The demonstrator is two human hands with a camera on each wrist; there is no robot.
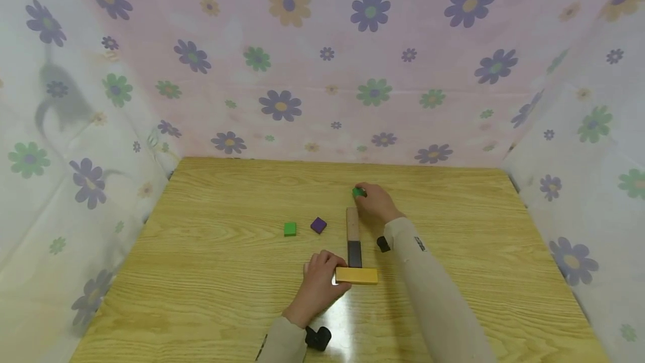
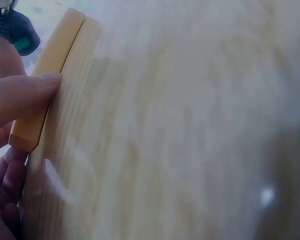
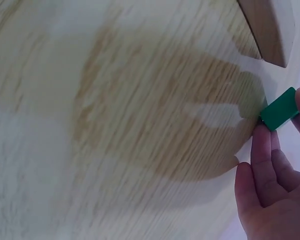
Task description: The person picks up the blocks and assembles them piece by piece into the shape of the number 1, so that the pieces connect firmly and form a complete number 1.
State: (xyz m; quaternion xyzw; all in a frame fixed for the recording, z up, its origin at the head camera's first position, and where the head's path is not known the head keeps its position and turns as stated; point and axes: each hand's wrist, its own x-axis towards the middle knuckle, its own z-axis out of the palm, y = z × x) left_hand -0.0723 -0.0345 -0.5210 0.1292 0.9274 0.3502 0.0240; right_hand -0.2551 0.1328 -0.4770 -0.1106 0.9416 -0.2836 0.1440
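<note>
Watching all three feeds from here. Right hand (image 1: pixel 377 201): I see thumb and fingers pinching a small green block (image 1: pixel 358 191). The right wrist feed agrees, green caught between thumb and fingertips. Can't tell if its underside touches the desk (image 1: pixel 227 290).

Left hand (image 1: pixel 318 287): thumb on the near side, fingers on the far side, gripping the left end of a long yellow block (image 1: pixel 360 276). The block's other end sticks out to the right of those fingers. In the left wrist feed I see the thumb lying across it, block right down at the wood surface.

Just beyond the left fingers and a bit right: a dark block (image 1: pixel 355 254), its near end at the yellow's far side; I can't tell if they touch. A tan block (image 1: pixel 352 224) runs on from the dark one, end to end, stopping just short of the right fingers. I read a visible gap between tan and the pinched green.

Loose ones: purple block (image 1: pixel 318 225), turned cornerwise, beyond the left fingertips and left of the right fingers; green square block (image 1: pixel 289 229) left of purple, near it, not touched by any fingers.

Flowered cloth (image 1: pixel 312 71) rises behind the desk, well past the right fingers.
</note>
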